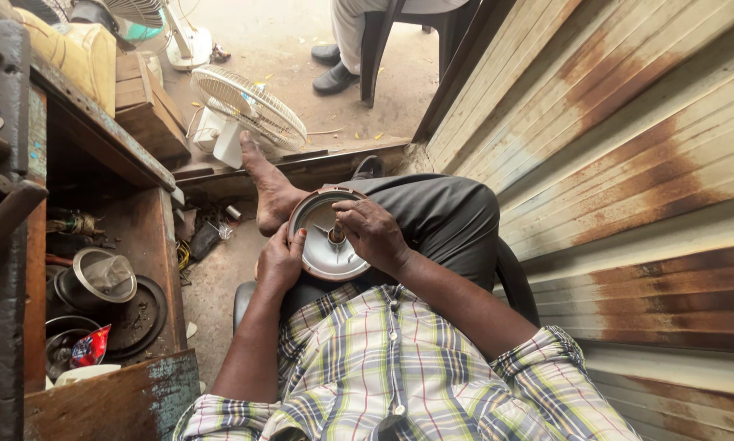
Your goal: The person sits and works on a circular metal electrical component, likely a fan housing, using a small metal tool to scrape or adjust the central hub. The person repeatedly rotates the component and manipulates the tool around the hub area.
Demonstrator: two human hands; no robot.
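A round silver metal disc [322,251] with a brown rim and a small central shaft rests on my lap. My left hand [280,261] grips its left edge and holds it tilted towards me. My right hand [373,234] lies over the right side of the disc, with its fingertips pinched on the brown shaft [335,235] at the centre. My bare foot [267,189] is raised just beyond the disc. I wear a plaid shirt and dark trousers and sit in a dark chair.
A rusty corrugated metal wall [628,163] runs close on the right. A wooden workbench [97,269] on the left holds round metal parts and a steel bowl. A small white fan [248,110] stands on the floor ahead. Beyond it a person's legs rest by a dark chair [383,41].
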